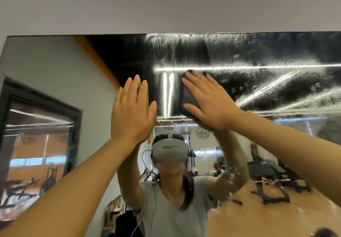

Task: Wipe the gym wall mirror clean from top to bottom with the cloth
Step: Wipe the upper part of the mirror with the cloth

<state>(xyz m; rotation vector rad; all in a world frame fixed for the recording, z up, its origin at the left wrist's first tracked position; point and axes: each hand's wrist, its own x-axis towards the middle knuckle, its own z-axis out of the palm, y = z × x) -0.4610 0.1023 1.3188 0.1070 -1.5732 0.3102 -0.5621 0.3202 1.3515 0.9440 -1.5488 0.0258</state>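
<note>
Gym wall mirror (267,52) is wet with droplets to the right. Right hand (208,100), fingers straight, presses the dark cloth (187,96) flat near the top edge; unwiped glass lies rightward and below. Left hand (132,111) rests flat, holding nothing.

Most of the cloth (187,96) is covered by my right hand (208,100); only its dark left edge and a strip at my fingertips show, so I cannot tell its full shape. The palm of my left hand (132,111) faces away, and whether it touches the mirror (114,56) cannot be told. The mirror is cut off at the right and bottom edges of the view. Both my forearms run out of view at the lower corners. The wet, streaked glass on the upper right blurs the reflection there. Reflected gym machines (267,177) are smeared; types unclear.
</note>
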